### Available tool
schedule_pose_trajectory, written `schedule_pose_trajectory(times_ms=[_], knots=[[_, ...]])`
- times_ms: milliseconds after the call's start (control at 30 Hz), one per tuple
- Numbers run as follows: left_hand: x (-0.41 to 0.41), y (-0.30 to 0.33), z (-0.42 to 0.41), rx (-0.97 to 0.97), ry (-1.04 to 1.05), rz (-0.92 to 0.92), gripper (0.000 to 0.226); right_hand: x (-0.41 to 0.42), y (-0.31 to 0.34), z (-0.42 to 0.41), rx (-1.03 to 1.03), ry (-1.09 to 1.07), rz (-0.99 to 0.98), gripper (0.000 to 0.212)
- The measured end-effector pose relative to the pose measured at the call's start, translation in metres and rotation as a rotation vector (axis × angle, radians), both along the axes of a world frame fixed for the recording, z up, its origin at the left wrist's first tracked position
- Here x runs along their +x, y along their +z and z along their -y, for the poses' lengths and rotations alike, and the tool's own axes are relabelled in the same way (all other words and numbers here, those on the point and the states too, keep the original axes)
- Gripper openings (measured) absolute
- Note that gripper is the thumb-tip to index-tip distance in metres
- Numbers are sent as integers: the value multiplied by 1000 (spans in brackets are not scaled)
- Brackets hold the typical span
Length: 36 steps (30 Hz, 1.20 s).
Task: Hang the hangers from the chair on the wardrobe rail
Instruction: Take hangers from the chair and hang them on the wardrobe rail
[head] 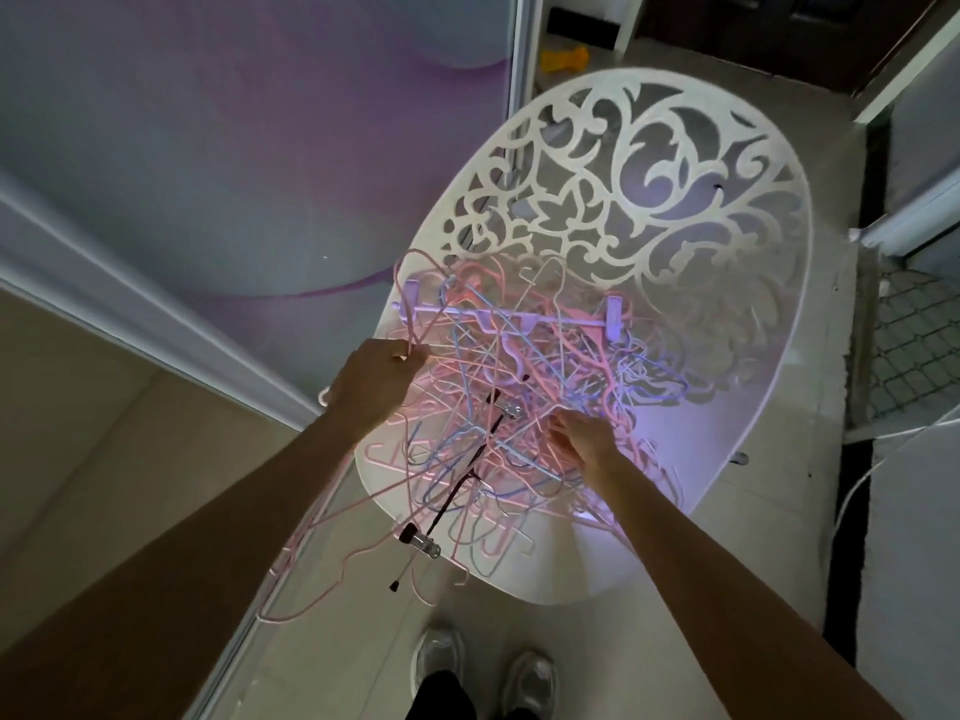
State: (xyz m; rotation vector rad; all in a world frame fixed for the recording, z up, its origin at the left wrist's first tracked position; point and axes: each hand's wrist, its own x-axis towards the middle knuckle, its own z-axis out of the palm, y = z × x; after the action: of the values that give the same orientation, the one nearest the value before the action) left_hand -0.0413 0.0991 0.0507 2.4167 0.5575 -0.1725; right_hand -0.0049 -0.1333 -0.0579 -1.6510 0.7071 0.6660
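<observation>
Tangled pink and blue wire hangers [498,387] heaped on a white plastic filigree chair [675,210].
Left hand [374,379] pinches pink hangers dangling downward; right hand [582,439] fingers seemingly curled into the heap.

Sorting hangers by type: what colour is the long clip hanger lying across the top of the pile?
Pale lilac-white, under tinted light; the clip hanger shows in the head view, the only one.

I am reaching both arms forward, my left hand [375,377] pinching closed, my right hand [582,439] curling downward.
</observation>
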Motion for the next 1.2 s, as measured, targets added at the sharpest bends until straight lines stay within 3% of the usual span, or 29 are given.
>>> schedule_pose_trajectory(times_ms=[133, 233, 367, 500, 667, 867, 1000, 1067, 1133, 1200], knots=[[6, 7, -5, -57, 25, -12, 40, -2, -4, 0, 31, -2, 32, 22], [7, 9, -10, -135, 33, -28, 39, 2, -12, -3, -25, 70, 71, 32], [5, 10, -15, -203, 92, -44, 38, 6, -4, -1, 39, 60, -28, 42], [1, 11, -26, -264, 150, -123, 38, 6, 22, 10, 162, 79, -195, 17], [-11, 21, -27, -466, 221, -199, 44, 5, 54, 35, 272, 192, -141, 13], [-24, 75, -12, -644, 298, -160, 34, -1, 136, 43, -1, 233, -45, 9], [-51, 134, 4, -837, 490, -39, 16, -25, 191, 40, -336, 86, 253, 28], [-68, 158, 12, -874, 543, 24, 17, -43, 221, 36, -405, 78, 271, 36], [-92, 186, 20, -925, 614, 87, 17, -70, 260, 25, -204, 110, 165, 46], [-110, 203, 28, -954, 679, 122, 13, -92, 291, 16, 57, 293, 7, 56]])
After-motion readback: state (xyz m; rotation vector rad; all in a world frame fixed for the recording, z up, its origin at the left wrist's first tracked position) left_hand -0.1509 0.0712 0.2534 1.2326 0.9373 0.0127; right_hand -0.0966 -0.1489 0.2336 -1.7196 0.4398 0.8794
